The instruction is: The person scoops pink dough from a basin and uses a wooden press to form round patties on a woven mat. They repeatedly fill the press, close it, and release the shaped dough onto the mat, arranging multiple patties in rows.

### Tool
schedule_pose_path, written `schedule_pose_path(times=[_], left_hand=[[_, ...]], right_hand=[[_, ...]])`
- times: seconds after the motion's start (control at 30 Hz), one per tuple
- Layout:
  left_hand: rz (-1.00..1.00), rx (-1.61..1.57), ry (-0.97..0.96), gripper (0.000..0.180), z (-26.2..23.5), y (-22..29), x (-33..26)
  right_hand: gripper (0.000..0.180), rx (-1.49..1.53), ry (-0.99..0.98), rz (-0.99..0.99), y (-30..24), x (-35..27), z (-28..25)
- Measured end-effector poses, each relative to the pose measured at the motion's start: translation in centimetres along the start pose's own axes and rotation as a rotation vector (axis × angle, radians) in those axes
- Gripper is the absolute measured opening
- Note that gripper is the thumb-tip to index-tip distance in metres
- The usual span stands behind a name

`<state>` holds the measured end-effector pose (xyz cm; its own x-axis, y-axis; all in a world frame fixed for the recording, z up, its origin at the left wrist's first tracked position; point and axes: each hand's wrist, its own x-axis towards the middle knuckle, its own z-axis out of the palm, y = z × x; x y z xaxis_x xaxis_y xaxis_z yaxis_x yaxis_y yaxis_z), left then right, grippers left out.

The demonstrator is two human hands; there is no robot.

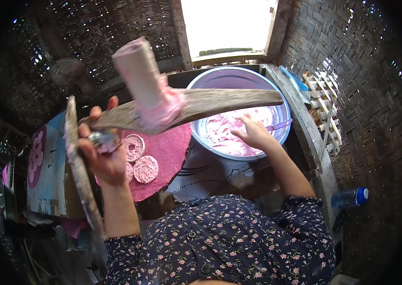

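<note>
Fingers of our left hand (pixel 102 156) wrap a small round metal mould (pixel 102 140) beside the long wooden lever (pixel 196 105); our right hand (pixel 254 133) rests open-fingered in pink dough inside the lilac plastic basin (pixel 239 78).

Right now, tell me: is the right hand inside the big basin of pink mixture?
Yes, the right hand reaches over the rim of the basin with its fingers down in the pink mixture.

Bright light pours in from the far window (pixel 229 23) and glares white. The corners are dark and round. Edges bend. Near things look blurry.
</note>
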<state>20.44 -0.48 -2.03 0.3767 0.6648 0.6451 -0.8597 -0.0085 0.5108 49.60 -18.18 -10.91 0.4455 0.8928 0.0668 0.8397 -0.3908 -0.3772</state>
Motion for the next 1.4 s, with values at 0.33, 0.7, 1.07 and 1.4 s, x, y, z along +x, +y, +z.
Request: schedule_pose_path(times=[0.33, 0.7, 1.07, 1.4], left_hand=[[-0.003, 0.164, -0.001, 0.047, -3.7, 5.7, -2.2], [0.058, 0.444, 0.092, 0.048, -4.6, 10.9, -6.3], [0.081, 0.502, 0.118, 0.051, -3.8, 11.8, -7.6], [-0.05, 0.537, -0.106, 0.046, -1.4, 10.6, -6.1]], right_hand=[[0.02, -0.548, -0.462, 0.158, 6.5, -0.1, -4.1], [0.022, -0.388, -0.619, 0.18, 7.3, -0.4, 0.8], [0.022, -0.216, -0.645, 0.123, 8.9, 0.5, 3.7], [0.022, 0.04, -0.749, 0.068, 8.1, 2.0, 7.0]])
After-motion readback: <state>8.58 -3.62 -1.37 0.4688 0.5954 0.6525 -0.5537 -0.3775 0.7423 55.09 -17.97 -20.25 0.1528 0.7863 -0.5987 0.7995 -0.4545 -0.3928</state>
